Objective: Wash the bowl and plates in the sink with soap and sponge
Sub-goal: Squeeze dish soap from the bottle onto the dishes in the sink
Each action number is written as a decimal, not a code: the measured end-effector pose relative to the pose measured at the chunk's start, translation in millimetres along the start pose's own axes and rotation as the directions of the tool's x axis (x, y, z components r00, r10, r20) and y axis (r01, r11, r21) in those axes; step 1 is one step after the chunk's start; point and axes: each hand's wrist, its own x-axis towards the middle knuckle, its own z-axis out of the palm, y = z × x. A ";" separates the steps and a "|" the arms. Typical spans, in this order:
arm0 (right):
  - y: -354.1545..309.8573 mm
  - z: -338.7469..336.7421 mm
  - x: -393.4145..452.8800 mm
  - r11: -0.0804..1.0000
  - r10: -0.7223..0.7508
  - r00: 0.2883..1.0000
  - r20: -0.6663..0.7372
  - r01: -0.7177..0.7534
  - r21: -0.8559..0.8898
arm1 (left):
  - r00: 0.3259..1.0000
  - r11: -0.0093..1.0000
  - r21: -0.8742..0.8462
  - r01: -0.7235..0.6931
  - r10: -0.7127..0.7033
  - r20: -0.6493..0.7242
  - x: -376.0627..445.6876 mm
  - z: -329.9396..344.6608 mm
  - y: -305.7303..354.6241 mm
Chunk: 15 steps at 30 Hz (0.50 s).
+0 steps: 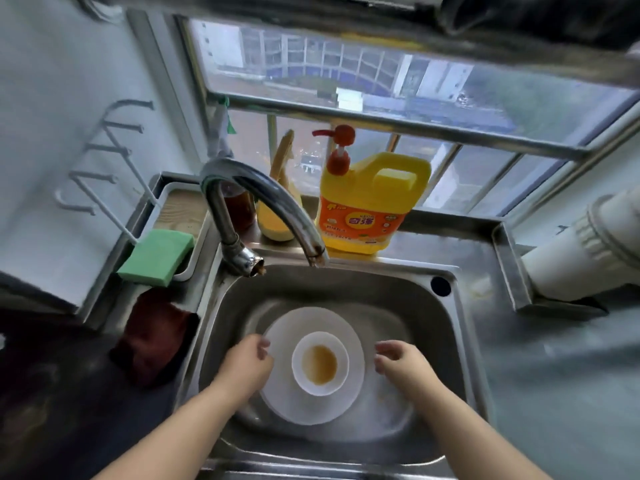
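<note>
Steel sink (426,308) fills the lower centre, both forearms coming in from 6 o'clock. Left hand (247,365) sits over the plate's 9 o'clock rim, fingers loosely curled, tips close together at the edge; can't tell if they actually grip it or just touch. Right hand (400,363) hovers at the plate's 3 o'clock side, just beside the rim, fingers loosely curled and slightly apart, holding nothing. White plate (311,407) lies flat on the sink floor; looks like one plate, can't tell if more are stacked under it. White bowl (320,363) stands upright on the plate's centre, brown residue pooled in its bottom. Dark red cloth (152,344) lies on the counter at 9 o'clock of the sink. Green sponge (156,256) rests on the corner of a white tray (180,200) at 10 o'clock, well apart from both hands. Chrome tap (256,199) arches from the back rim, spout over the basin at 12 o'clock, no water visible. Yellow soap bottle (370,202) with red pump stands on the ledge at 12 o'clock, just right of the spout. Window (381,77) with metal bars behind it.
</note>
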 end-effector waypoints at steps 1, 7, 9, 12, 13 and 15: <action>-7.3 -9.0 -3.6 0.999 -0.038 0.999 -0.015 0.038 -0.013 | 1.000 0.999 0.005 -0.031 0.031 -0.002 -5.5 -5.7 5.6; -62.5 -69.3 -24.1 0.956 -0.291 0.948 -0.127 0.281 -0.090 | 0.972 0.975 0.024 -0.221 0.222 -0.077 -33.1 -29.8 47.2; -83.3 -89.6 -32.1 0.913 -0.403 0.905 -0.140 0.387 -0.126 | 0.950 0.957 0.045 -0.285 0.289 -0.121 -41.3 -32.7 62.8; -114.7 -115.9 -43.3 0.813 -0.580 0.796 -0.175 0.553 -0.181 | 0.917 0.933 0.065 -0.354 0.360 -0.174 -53.8 -36.4 88.4; -124.6 -123.3 -45.9 0.770 -0.636 0.750 -0.184 0.602 -0.208 | 0.908 0.926 0.074 -0.370 0.377 -0.184 -57.2 -37.6 96.5; -143.1 -136.2 -46.2 0.680 -0.731 0.658 -0.182 0.675 -0.286 | 0.897 0.919 0.081 -0.387 0.395 -0.201 -64.6 -40.0 111.5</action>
